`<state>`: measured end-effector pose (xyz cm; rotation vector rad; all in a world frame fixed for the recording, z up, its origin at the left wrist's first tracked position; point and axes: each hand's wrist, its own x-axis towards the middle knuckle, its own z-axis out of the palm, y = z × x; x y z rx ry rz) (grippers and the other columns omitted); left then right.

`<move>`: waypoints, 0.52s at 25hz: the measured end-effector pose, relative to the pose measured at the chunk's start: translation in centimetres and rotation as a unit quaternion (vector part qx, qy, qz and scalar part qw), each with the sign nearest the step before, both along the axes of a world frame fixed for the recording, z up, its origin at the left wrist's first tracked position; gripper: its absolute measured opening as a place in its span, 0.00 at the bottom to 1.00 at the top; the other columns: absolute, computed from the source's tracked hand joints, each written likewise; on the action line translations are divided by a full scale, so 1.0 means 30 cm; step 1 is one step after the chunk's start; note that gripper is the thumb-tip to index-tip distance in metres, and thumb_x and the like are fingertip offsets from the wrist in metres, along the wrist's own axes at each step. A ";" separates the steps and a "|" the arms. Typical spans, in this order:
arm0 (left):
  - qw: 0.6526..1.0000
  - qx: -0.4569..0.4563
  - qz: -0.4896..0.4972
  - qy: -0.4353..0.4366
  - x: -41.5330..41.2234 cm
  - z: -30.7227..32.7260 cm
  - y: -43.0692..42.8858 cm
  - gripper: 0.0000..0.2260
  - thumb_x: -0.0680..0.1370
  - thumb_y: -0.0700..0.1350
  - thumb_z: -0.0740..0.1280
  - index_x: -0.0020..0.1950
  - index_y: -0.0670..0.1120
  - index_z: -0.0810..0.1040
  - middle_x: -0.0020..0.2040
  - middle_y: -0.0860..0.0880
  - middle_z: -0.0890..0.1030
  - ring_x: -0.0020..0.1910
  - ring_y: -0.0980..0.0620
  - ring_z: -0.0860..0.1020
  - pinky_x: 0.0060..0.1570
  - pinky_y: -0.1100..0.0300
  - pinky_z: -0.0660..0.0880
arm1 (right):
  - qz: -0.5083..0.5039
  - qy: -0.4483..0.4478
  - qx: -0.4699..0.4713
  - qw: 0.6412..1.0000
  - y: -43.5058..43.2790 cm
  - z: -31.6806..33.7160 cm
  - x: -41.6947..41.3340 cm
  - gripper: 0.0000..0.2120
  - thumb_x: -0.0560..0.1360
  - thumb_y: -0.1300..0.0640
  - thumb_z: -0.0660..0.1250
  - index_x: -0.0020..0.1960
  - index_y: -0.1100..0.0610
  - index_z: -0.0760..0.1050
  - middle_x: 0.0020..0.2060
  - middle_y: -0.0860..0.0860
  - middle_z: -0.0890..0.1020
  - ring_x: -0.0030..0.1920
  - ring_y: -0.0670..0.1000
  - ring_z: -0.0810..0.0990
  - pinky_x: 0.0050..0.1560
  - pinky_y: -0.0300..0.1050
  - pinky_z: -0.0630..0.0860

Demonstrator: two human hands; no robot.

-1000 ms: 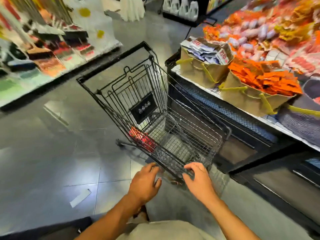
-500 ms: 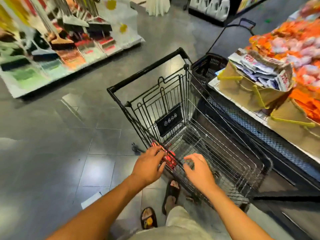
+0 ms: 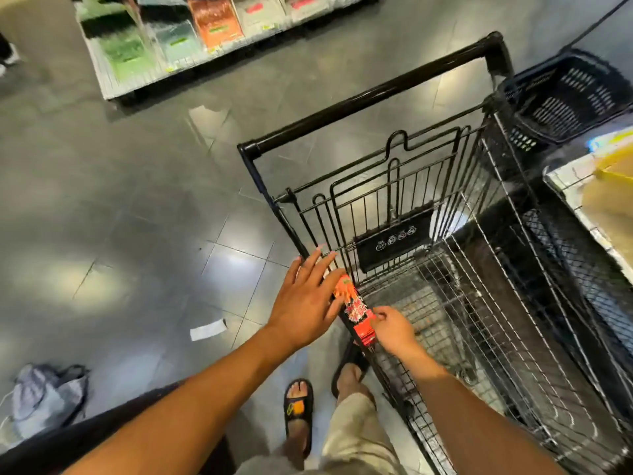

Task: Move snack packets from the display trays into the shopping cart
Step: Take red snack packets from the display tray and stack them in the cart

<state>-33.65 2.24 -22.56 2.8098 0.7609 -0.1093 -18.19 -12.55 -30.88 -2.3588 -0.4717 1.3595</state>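
Red snack packet [image 3: 354, 310] is sitting along the near-left rim of the shopping cart [image 3: 373, 97].
The right hand [image 3: 394, 329] is pinching the packet's near end in a narrow grip. The left hand [image 3: 305, 303], its grip wide and flat, is touching the packet's left side. The packet is looking light, thin and probably slippery, so it is likely best taken by a sealed end.

My left hand [image 3: 305, 303] stretches forward, fingers straight and spread. My right hand [image 3: 394, 329] curls, thumb and fingertips seemingly pinching the packet [image 3: 356, 311]; both arms extended.
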 end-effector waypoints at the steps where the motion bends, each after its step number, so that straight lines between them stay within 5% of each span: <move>1: 1.000 -0.001 0.002 -0.001 0.007 -0.010 0.007 0.23 0.83 0.60 0.57 0.77 0.53 0.67 0.82 0.49 0.61 0.83 0.46 0.52 0.80 0.41 0.54 | 0.015 0.013 -0.010 1.000 0.030 -0.046 0.008 0.20 0.80 0.59 0.66 0.71 0.61 0.72 0.62 0.56 0.80 0.56 0.53 0.79 0.50 0.39 0.69; 5: 0.999 0.003 -0.002 -0.036 0.009 -0.050 0.014 0.22 0.83 0.58 0.60 0.75 0.52 0.71 0.81 0.48 0.65 0.83 0.45 0.54 0.79 0.41 0.58 | 0.075 0.037 -0.073 0.994 0.072 -0.370 0.039 0.25 0.73 0.46 0.68 0.66 0.57 0.75 0.60 0.59 0.82 0.59 0.59 0.81 0.58 0.51 0.79; 10: 0.999 0.004 0.000 -0.045 0.007 -0.067 0.018 0.22 0.83 0.58 0.60 0.75 0.52 0.72 0.81 0.48 0.64 0.83 0.46 0.53 0.78 0.41 0.59 | 0.143 -0.094 -0.141 0.975 0.137 -0.240 -0.007 0.17 0.78 0.46 0.66 0.63 0.52 0.74 0.58 0.55 0.81 0.57 0.57 0.81 0.47 0.44 0.72; 13: 0.999 -0.002 0.000 -0.053 0.006 -0.068 0.017 0.22 0.83 0.57 0.60 0.75 0.52 0.73 0.81 0.49 0.64 0.83 0.47 0.53 0.79 0.43 0.57 | 0.112 -0.088 -0.093 0.985 0.137 -0.257 -0.027 0.19 0.78 0.44 0.67 0.65 0.51 0.75 0.59 0.56 0.79 0.58 0.58 0.80 0.53 0.48 0.76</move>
